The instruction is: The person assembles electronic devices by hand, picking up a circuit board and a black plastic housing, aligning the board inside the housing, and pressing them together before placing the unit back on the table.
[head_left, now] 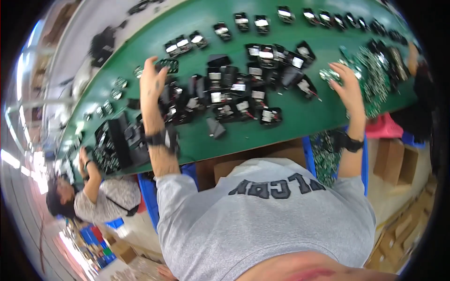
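Cases (228,77) crowd the upper middle of the frame. At upper left, the left hand (152,83) is loosely parted beside a dark board (169,65); at upper right, the right hand (349,86) curls at a green board (329,75), but I cannot tell whether it grips.

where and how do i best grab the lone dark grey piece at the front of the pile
Probably pinch the dark grey piece across its left and right sides, coming in from the near table edge: bare green table lies in front of it, while black units crowd behind. Your left hand is the nearer one.
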The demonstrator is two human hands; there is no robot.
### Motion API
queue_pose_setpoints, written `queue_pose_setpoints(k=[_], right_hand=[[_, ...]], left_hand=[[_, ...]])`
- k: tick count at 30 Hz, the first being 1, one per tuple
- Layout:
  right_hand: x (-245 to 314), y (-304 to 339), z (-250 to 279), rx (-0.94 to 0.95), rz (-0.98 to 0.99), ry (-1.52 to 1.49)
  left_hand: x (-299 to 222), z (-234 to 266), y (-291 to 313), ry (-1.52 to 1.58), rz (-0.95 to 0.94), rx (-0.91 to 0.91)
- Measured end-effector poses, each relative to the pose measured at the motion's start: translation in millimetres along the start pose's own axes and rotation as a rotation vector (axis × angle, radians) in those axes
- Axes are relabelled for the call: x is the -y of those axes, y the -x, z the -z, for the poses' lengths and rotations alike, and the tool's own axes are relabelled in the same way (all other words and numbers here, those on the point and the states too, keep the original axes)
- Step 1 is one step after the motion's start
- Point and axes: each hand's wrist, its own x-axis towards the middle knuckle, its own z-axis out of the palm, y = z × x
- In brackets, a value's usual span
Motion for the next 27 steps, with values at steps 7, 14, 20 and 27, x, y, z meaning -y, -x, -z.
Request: queue_pose_setpoints(k=[7,14,20,27], right_hand=[[-23.4,-7.6,-19.9,-0.068,0.027,0.178],[5.8,14.8,-24.0,-0.336,-0.313,-0.128],[36.3,46.5,-48.7,-0.296,-0.26,0.029],[80.6,51.0,-2.8,-0.309,-0.06,-0.234]], left_hand=[[76.4,-15.4,-88.6,-0.117,0.27,0.394],[63.9,-51.5,-112.1,-0.27,0.077,0.014],[66.8,-62.8,-110.2,-0.206,0.021,0.128],[-52.8,-15.0,-32.2,0.881,0.239,0.218]])
